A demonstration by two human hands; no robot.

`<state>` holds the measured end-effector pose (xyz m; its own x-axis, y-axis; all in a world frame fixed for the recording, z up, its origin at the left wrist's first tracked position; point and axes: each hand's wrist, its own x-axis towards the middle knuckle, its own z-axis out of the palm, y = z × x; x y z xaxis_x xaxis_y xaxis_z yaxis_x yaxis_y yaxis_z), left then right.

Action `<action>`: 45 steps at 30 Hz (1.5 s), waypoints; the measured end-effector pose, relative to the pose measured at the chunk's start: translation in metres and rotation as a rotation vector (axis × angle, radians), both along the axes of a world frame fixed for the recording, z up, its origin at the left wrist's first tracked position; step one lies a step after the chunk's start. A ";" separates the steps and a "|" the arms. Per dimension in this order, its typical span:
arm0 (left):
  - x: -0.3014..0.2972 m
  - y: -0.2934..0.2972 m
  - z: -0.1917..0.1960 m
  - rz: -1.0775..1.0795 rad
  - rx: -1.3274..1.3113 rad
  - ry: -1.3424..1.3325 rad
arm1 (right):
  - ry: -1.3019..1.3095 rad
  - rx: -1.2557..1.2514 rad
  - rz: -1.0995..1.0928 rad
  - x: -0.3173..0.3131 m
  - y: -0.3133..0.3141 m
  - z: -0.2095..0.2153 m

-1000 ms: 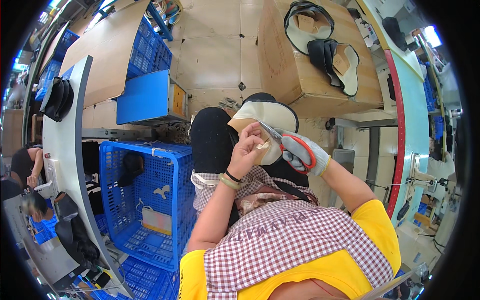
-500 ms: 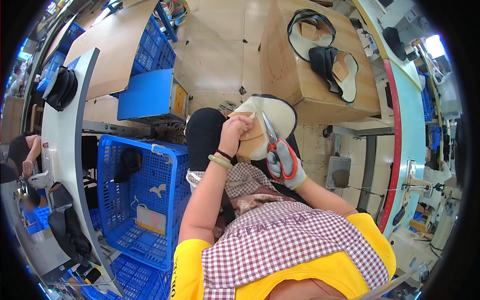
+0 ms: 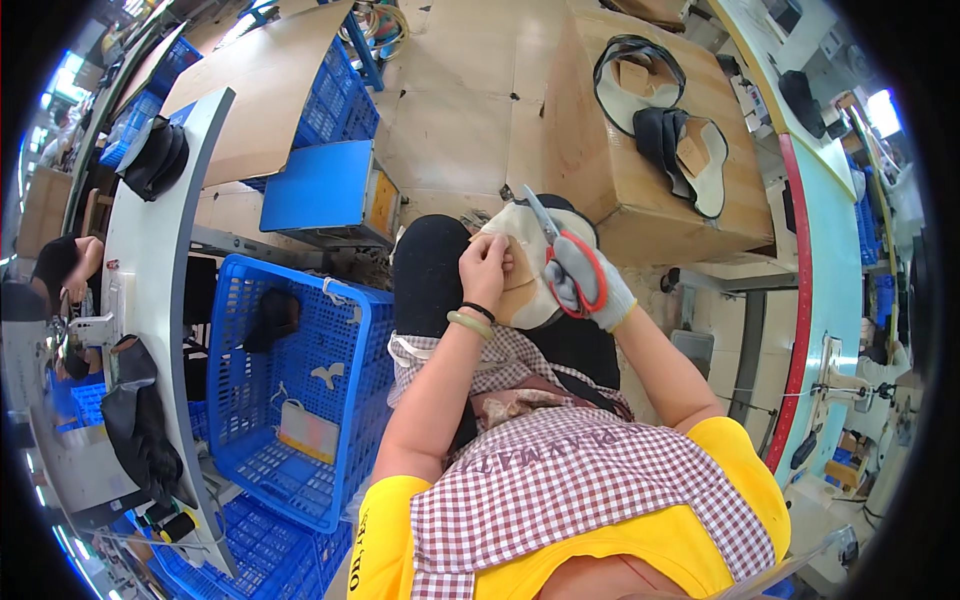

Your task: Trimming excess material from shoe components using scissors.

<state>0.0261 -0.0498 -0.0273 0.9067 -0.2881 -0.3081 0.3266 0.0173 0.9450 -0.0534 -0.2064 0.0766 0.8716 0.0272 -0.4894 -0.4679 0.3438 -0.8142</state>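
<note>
A curved shoe upper piece (image 3: pixel 535 308), with cream lining, a dark edge and a tan patch, lies over my knees. My left hand (image 3: pixel 485 272), bare, is closed with its fingers curled down against the tan patch; whatever it pinches is hidden. Just to the right, my right hand (image 3: pixel 606 300) in a pale, grey-palmed glove grips red-handled scissors (image 3: pixel 541 213). Their blades look nearly closed and point away from me, above the far part of the piece.
On my left stand a blue plastic crate (image 3: pixel 370 400) with a few scraps inside and a pale table (image 3: pixel 150 260) bearing black pieces. A cardboard box (image 3: pixel 640 200) at the far right carries two similar uppers (image 3: pixel 712 170). Beyond it runs a red-edged bench (image 3: pixel 795 300).
The scissors have lifted and swung so that their tips point past the piece's far edge. My left fingers have curled tighter, and a pale strip seen at them is out of sight.
</note>
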 end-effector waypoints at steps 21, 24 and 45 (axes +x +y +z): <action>-0.011 -0.007 0.028 0.044 -0.075 0.225 | 0.005 -0.079 0.196 -0.030 -0.002 0.012; -0.010 -0.009 0.027 0.061 -0.078 0.238 | 0.104 -0.158 0.203 -0.033 0.001 0.016; -0.016 -0.024 0.003 0.135 -0.057 0.043 | 0.264 -0.009 0.038 -0.040 0.010 0.016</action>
